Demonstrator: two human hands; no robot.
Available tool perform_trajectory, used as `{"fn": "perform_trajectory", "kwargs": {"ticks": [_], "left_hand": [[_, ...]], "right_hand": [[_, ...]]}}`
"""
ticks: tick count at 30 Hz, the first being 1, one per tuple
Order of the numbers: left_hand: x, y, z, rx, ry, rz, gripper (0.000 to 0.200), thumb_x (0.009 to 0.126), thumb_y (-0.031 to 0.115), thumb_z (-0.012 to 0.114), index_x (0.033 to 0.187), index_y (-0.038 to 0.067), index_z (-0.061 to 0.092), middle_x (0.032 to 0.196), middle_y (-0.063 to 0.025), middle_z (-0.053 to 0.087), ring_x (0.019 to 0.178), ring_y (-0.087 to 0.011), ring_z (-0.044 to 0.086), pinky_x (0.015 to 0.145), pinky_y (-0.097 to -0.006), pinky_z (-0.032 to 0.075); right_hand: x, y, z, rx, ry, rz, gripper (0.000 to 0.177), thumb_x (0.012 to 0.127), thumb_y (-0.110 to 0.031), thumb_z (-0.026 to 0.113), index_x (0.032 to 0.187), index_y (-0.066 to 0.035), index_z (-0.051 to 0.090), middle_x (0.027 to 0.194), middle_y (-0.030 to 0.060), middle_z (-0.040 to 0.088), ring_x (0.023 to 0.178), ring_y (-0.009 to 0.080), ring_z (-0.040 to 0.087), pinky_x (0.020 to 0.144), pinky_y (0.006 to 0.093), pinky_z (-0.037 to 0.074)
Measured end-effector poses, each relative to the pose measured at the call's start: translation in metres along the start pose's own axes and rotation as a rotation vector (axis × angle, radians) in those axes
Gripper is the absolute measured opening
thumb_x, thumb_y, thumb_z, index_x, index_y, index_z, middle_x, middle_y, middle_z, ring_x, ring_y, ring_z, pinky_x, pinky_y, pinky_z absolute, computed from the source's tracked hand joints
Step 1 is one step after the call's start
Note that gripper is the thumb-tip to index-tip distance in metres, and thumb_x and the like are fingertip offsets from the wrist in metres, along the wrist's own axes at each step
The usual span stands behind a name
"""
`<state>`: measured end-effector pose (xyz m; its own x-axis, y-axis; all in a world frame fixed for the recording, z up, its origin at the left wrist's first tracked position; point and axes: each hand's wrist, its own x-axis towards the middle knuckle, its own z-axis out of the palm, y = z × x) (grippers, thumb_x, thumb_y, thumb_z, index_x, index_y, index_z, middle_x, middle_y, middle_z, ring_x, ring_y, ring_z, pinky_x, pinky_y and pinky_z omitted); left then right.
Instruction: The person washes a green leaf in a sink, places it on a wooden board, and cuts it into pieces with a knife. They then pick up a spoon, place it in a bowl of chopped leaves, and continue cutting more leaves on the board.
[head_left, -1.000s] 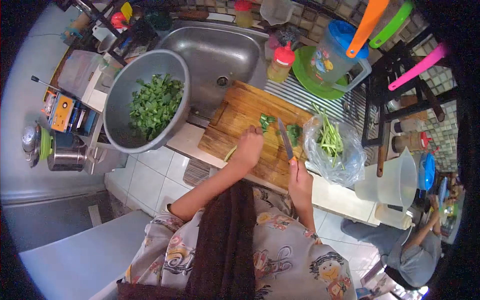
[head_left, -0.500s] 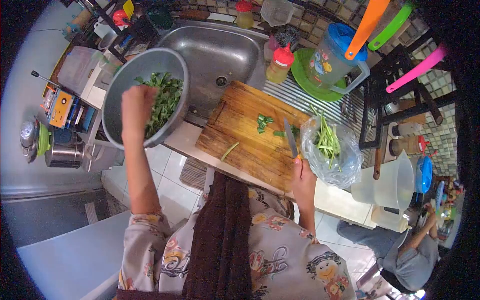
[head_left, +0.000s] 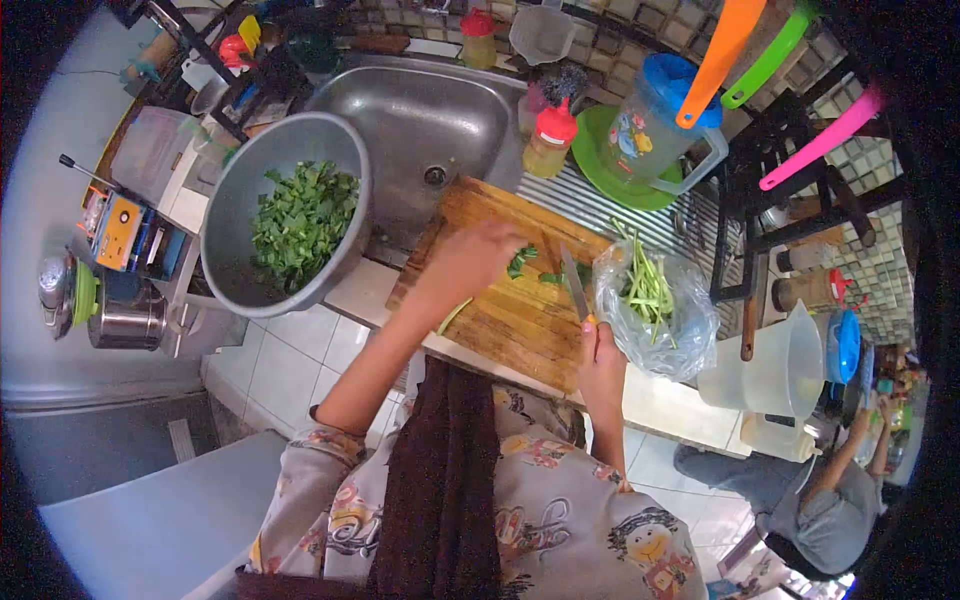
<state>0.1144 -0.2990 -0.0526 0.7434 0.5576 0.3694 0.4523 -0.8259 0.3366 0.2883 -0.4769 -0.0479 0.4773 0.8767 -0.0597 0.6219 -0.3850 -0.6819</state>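
Note:
My left hand [head_left: 470, 262] is over the wooden cutting board [head_left: 500, 335], its fingers smeared by motion beside a small pile of cut green leaves [head_left: 521, 261]. Whether it grips any leaf cannot be made out. In my right hand [head_left: 602, 368] is a knife [head_left: 576, 283], held by its orange handle with the blade pointing up and away over the board. More dark green pieces [head_left: 550, 277] lie by the blade. A single pale stem rests near the board's front left edge. Chopped leaves [head_left: 306, 222] lie in the large grey basin [head_left: 222, 262] on the left.
A clear plastic bag [head_left: 690, 335] with green stems [head_left: 648, 285] stands right of the board. Behind are a metal sink [head_left: 400, 110], a red-capped bottle [head_left: 551, 140] and a jug [head_left: 650, 120] on a green plate. Another person [head_left: 825, 520] is at far right.
My left hand has moved right, from above the basin to the cut leaves on the board. The leaves in the basin are now uncovered. My right hand still holds the knife in about the same place.

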Motion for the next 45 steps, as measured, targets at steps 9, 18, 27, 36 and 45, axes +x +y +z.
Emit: {"fn": "perform_trajectory", "kwargs": {"ticks": [9, 18, 27, 36, 45], "left_hand": [[0.001, 0.029, 0.036, 0.121, -0.09, -0.4, 0.018, 0.073, 0.021, 0.065, 0.085, 0.009, 0.062, 0.083, -0.0094, 0.063, 0.079, -0.0265, 0.063, 0.073, -0.0398, 0.048], [-0.026, 0.012, 0.031, -0.776, -0.032, -0.534, 0.018, 0.076, 0.013, 0.064, 0.09, 0.001, 0.061, 0.079, -0.0157, 0.065, 0.07, -0.0274, 0.064, 0.06, -0.0323, 0.048], [-0.043, 0.032, 0.023, 0.14, 0.107, -0.332, 0.011, 0.076, 0.02, 0.061, 0.08, 0.01, 0.062, 0.082, -0.0056, 0.059, 0.08, -0.0242, 0.056, 0.065, -0.0385, 0.043], [-0.06, 0.041, 0.034, 0.086, 0.047, -0.324, 0.013, 0.076, 0.02, 0.061, 0.082, 0.01, 0.066, 0.083, -0.0044, 0.062, 0.085, -0.0242, 0.054, 0.07, -0.0394, 0.039], [-0.06, 0.042, 0.036, 0.06, 0.037, -0.329, 0.011, 0.077, 0.018, 0.06, 0.081, 0.01, 0.066, 0.082, -0.0048, 0.064, 0.087, -0.025, 0.055, 0.074, -0.0387, 0.04]], "right_hand": [[-0.006, 0.001, 0.0, 0.021, 0.015, 0.067, 0.028, 0.094, -0.03, 0.042, 0.09, -0.003, 0.051, 0.062, 0.0225, 0.056, 0.06, 0.0418, 0.057, 0.051, 0.0474, 0.041], [-0.007, -0.011, -0.006, 0.043, -0.018, 0.1, 0.028, 0.094, -0.03, 0.043, 0.091, -0.003, 0.051, 0.062, 0.0219, 0.057, 0.061, 0.0411, 0.057, 0.052, 0.0473, 0.042], [-0.023, 0.001, 0.02, -0.11, -0.122, -0.013, 0.028, 0.092, -0.032, 0.045, 0.084, -0.005, 0.048, 0.058, 0.0193, 0.055, 0.053, 0.0387, 0.055, 0.047, 0.046, 0.04], [-0.024, 0.001, 0.046, -0.242, -0.145, -0.139, 0.029, 0.092, -0.034, 0.041, 0.092, -0.006, 0.05, 0.061, 0.0191, 0.059, 0.058, 0.0402, 0.06, 0.053, 0.0504, 0.048], [-0.031, -0.015, 0.057, -0.339, -0.046, -0.182, 0.026, 0.091, -0.031, 0.045, 0.084, -0.006, 0.048, 0.051, 0.0161, 0.057, 0.051, 0.0346, 0.061, 0.045, 0.0465, 0.049]]}}
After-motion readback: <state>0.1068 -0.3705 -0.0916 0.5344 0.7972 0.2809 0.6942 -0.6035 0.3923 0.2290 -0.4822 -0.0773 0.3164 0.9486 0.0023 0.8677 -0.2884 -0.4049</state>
